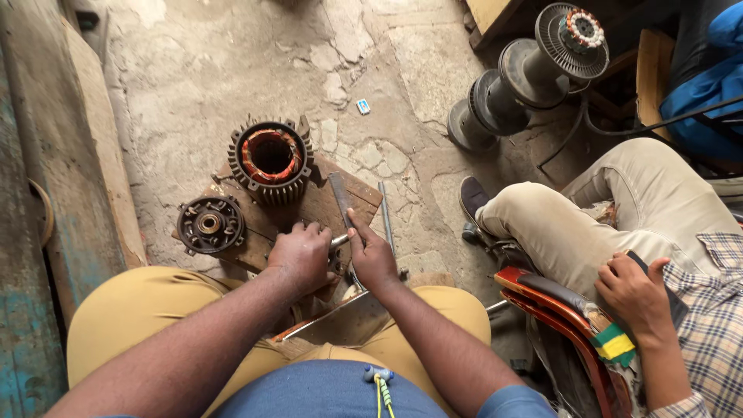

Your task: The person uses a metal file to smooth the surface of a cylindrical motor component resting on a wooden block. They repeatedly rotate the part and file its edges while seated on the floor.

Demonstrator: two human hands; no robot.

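1. Steel, stiff and probably heavy for its size: the flat file [341, 203] I'd grip by its near end, on the wooden board [309, 213].
2. My right hand [373, 259] is closed around it; my left hand [302, 255] is curled on a small rod [339, 241].
3. Beyond the board's far edge stands the finned stator [272, 159].

Soft, even daylight fills the scene, brightest on the cracked concrete floor [232, 62] at the top. Shadows are faint and short. No glare shows. Focus is sharp through the centre; the wide lens bends straight lines at the left edge, and the lower corners darken slightly.
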